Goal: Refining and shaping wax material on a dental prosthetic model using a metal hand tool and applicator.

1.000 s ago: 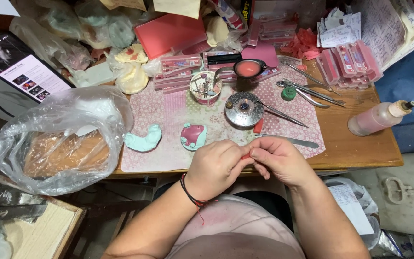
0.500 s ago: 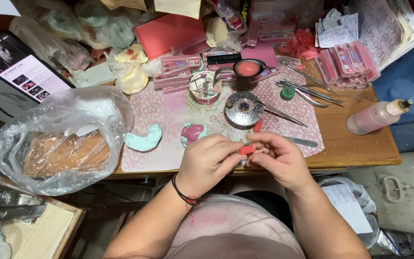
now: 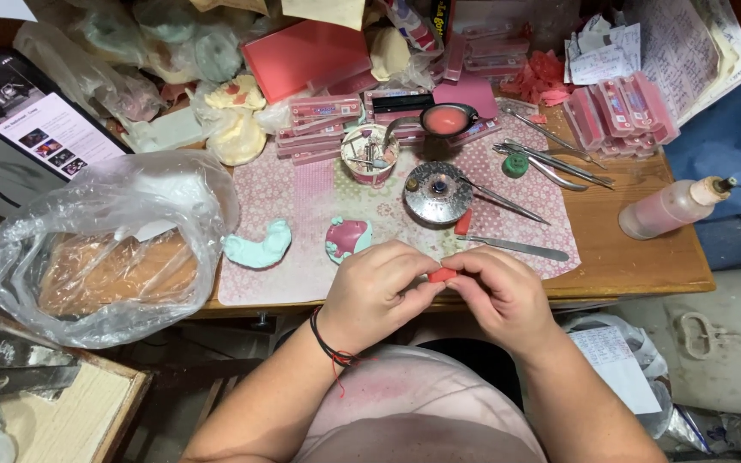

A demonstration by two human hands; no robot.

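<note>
My left hand [image 3: 370,291] and my right hand [image 3: 503,291] meet at the table's front edge, and both pinch a small red wax piece [image 3: 441,274] between their fingertips. Just behind my left hand lies a pale green dental cast with pink wax on it [image 3: 349,237]. A second pale green cast [image 3: 257,246] lies further left on the patterned mat [image 3: 302,206]. A round metal burner [image 3: 436,192] stands behind my hands, and a flat metal spatula [image 3: 521,248] lies beside my right hand.
A large clear plastic bag [image 3: 105,249] fills the table's left end. Metal tools [image 3: 551,163], a small cup of instruments [image 3: 369,154], a ladle of pink wax [image 3: 444,120], pink boxes [image 3: 619,120] and a squeeze bottle [image 3: 671,206] crowd the back and right.
Both hands have stayed together at the front edge, turning slightly. The red wax piece shows more plainly between the fingertips than a second ago.
</note>
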